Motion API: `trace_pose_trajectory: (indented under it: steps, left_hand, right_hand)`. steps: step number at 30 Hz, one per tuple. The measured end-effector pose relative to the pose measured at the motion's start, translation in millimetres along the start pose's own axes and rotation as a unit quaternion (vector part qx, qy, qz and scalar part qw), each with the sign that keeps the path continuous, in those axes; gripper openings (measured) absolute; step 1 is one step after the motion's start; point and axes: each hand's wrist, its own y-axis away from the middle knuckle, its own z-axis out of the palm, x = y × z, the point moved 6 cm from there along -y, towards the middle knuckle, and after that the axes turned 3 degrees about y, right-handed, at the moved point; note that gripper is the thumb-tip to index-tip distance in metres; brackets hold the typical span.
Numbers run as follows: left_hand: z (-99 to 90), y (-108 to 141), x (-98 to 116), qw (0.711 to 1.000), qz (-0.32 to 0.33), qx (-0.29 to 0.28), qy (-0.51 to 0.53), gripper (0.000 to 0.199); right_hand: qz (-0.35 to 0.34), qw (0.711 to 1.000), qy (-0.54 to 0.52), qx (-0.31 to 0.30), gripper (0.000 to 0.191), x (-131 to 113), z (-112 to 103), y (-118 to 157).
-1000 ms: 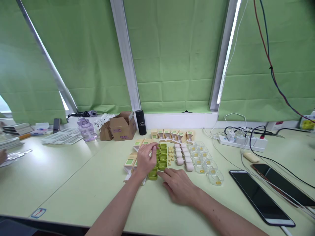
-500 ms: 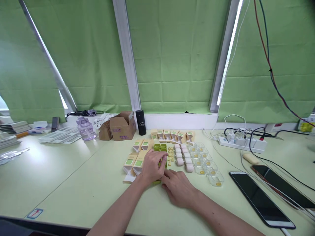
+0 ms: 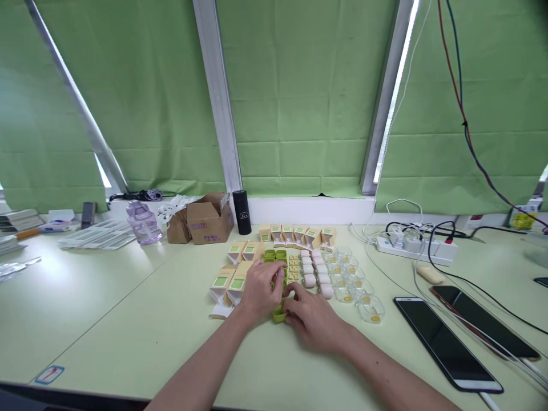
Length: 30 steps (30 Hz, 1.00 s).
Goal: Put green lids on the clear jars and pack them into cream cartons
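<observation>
My left hand (image 3: 262,286) is bent over a double row of small green open boxes (image 3: 275,254), its thumb and fingers curled downward; what they hold, if anything, is hidden. Close beside it, my right hand (image 3: 314,317) has its fingertips closed on the near green box (image 3: 279,315) at the front of the row. Left of the green boxes stand cream cartons with green labels (image 3: 221,282). To the right lie small yellow pieces (image 3: 293,268), then two columns of pale pink rounded blocks (image 3: 309,280), then clear plastic cups (image 3: 371,310) with yellow spots in them.
More cream cartons (image 3: 312,238) line the back. Behind are a brown cardboard box (image 3: 209,222), a black cylinder (image 3: 242,213) and a purple bottle (image 3: 144,224). On the right are a phone (image 3: 447,345), a second phone (image 3: 483,319), cables and a white power strip (image 3: 415,251).
My fingers have parted slightly from each other, showing more of the near green box. My right fingertips have shifted up a little along it. The whole view has moved slightly.
</observation>
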Motion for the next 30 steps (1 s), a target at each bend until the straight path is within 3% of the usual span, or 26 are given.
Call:
trace_pose_trajectory:
  steps: [7,14,21,30]
  left_hand:
    - [-6.2,-0.3,-7.7,0.996,-0.035,0.064,0.054,0.018]
    - [-1.3,0.9,0.8,0.997,-0.023,0.032,0.073,0.021]
    - [6.4,3.3,12.1,0.997,0.016,-0.004,0.071,0.038]
    - [13.2,5.6,9.6,0.997,0.018,-0.020,0.071,0.047]
  right_hand:
    - [0.023,0.986,-0.098,0.130,0.016,18.3,-18.7,-1.4]
    - [0.048,0.951,-0.167,0.256,0.025,39.4,-24.7,0.8]
    - [0.115,0.929,-0.204,0.287,0.042,54.7,-22.4,2.7]
    - [0.115,0.904,-0.256,0.324,0.046,53.9,-25.7,2.5]
